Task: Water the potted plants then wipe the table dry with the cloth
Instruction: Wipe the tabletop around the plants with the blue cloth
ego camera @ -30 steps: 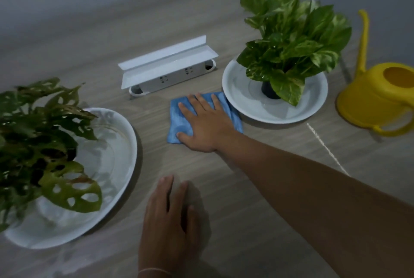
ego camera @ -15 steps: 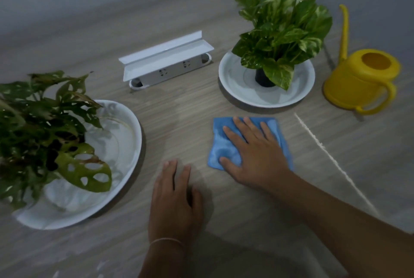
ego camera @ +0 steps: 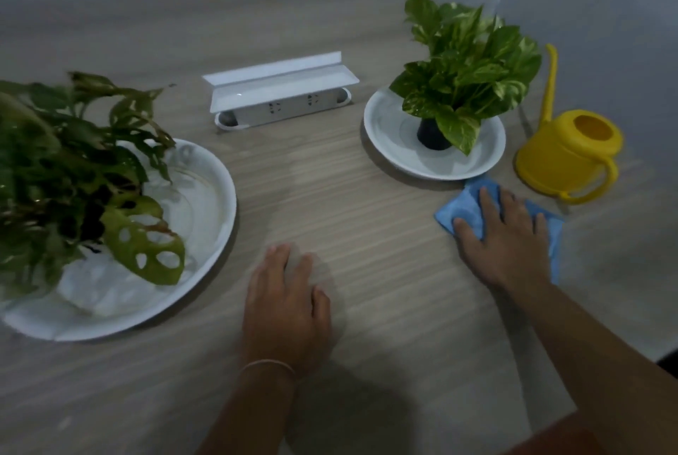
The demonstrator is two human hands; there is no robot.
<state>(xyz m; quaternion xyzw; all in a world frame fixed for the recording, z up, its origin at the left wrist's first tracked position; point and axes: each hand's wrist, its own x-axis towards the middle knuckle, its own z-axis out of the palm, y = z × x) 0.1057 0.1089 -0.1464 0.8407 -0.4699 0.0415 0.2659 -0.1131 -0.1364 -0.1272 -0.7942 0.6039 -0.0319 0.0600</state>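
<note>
**Q:** What changed since half a second ago?

**A:** Moved right: the right hand (ego camera: 508,238) and the blue cloth (ego camera: 463,208) under it now lie at the near right edge of the small white plate (ego camera: 394,150), just left of the yellow watering can (ego camera: 565,157). The left hand (ego camera: 286,307) has stayed flat on the wooden table (ego camera: 367,219).

**Q:** How does the cloth look, and how is it held?

**A:** Small, blue and crumpled. The right hand presses it flat with fingers spread and straight. The left hand holds nothing.

**Q:** What is hard to make out?

**A:** The hand covers most of the cloth. A dark pot (ego camera: 431,135) shows partly under the small plant (ego camera: 469,69). The big plant (ego camera: 73,168) on the large plate (ego camera: 205,197) is cut off at the left edge, its pot hidden by leaves. A white socket box (ego camera: 279,102) sits far centre.
</note>
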